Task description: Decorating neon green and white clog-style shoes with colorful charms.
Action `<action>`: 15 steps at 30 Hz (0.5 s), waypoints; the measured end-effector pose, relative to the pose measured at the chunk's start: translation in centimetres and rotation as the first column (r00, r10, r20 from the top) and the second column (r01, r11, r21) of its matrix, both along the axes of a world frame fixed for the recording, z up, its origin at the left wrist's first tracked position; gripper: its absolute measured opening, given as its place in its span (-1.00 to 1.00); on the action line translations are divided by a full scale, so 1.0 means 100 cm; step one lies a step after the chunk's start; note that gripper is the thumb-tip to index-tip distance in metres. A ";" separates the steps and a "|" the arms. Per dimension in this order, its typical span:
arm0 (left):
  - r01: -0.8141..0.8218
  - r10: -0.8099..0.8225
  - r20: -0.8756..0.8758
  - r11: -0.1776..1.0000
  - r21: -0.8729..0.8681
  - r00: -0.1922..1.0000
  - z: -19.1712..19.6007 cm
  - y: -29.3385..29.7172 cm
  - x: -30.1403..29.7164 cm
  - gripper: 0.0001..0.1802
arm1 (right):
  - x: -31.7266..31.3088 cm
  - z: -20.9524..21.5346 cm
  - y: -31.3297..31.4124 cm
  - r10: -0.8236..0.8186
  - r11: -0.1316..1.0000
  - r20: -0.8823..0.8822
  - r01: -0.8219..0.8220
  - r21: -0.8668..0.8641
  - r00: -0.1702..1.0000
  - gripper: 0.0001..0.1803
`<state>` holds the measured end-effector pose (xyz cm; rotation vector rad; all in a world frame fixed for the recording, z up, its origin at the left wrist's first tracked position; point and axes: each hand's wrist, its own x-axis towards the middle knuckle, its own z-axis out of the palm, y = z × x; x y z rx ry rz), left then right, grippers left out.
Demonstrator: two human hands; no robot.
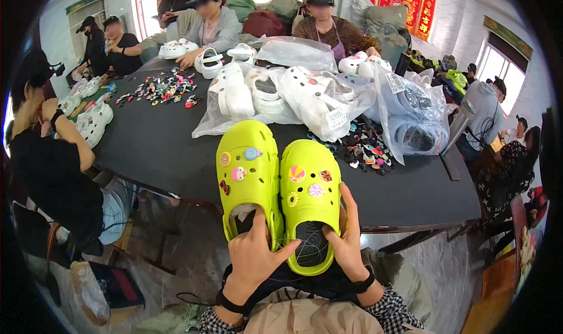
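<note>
A pair of lime-green clogs is held up in front of me, toes pointing away, over the table's near edge. My left hand point(253, 256) grips the left clog point(249, 152), its fingers reaching into the foot opening and its thumb stretched to the right clog's opening. My right hand point(350, 238) holds the right clog point(309, 164) by its outer side, thumb at the opening's rim. Small charms sit in the holes of both uppers, among them a cupcake charm point(238, 173) and a sunflower charm point(292, 199). A thin clear loop runs across the heels.
Bagged white clogs point(314, 99) and bagged pale-blue clogs point(413, 117) lie on the dark table point(158, 140). Piles of loose charms point(161, 88) are spread around them. A metal stand point(460, 129) rises at the right. Several people sit around the table, one close at left point(56, 181).
</note>
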<state>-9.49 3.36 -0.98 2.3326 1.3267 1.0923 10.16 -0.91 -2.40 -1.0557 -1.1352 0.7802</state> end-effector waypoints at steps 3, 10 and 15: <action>0.036 -0.036 0.014 0.999 -0.003 0.999 -0.004 -0.003 -0.003 -0.02 | -0.003 -0.003 -0.004 -0.040 0.999 -0.041 0.040 0.011 0.998 0.00; 0.138 -0.136 0.070 0.990 -0.025 0.988 -0.011 -0.010 -0.001 -0.28 | -0.003 -0.007 -0.010 -0.205 0.978 0.230 0.187 0.098 0.952 -0.01; 0.127 -0.128 0.071 0.992 0.020 0.989 -0.001 -0.010 0.004 -0.37 | -0.002 -0.009 -0.012 -0.214 0.975 0.277 0.188 0.116 0.937 -0.03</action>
